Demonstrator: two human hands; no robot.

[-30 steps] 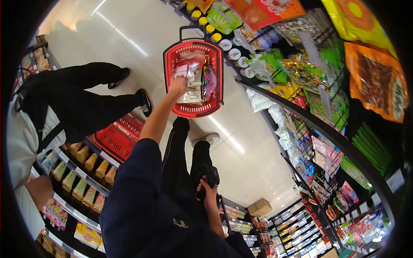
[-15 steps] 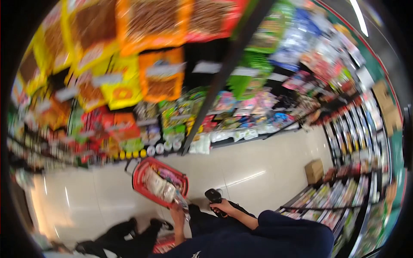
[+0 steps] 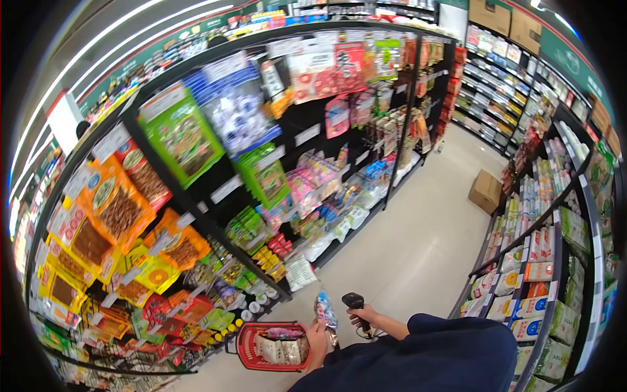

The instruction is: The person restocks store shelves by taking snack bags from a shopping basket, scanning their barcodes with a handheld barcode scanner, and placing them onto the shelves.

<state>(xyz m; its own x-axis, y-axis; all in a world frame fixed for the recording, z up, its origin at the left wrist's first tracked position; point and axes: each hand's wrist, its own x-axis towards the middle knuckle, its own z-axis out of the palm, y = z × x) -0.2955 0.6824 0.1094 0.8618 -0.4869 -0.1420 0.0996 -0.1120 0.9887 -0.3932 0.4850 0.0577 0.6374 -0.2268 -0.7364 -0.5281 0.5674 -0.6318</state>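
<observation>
My left hand [image 3: 317, 341] is closed around a small blue-and-silver snack bag [image 3: 324, 308], held upright just right of the red shopping basket [image 3: 247, 349]. Black and grey, a handheld barcode scanner [image 3: 353, 301] sits in my right hand [image 3: 369, 316], whose fingers wrap its handle. The scanner's head is close to the bag but apart from it. Inside the basket lie a pale bag [image 3: 273, 349] and a pink-purple packet [image 3: 285, 333]. The bag's lower part is partly covered by my left fingers.
A long black rack [image 3: 215, 189] of hanging snack bags runs along the left. Shelves of packets [image 3: 522, 287] stand close on my right. A cardboard box [image 3: 486, 191] sits on the tiled floor [image 3: 418, 242] of the aisle, by the right shelves.
My view has swung right and up along the aisle. The bag in my left hand has moved from the basket's edge to beside the scanner. My right hand still grips the scanner.
</observation>
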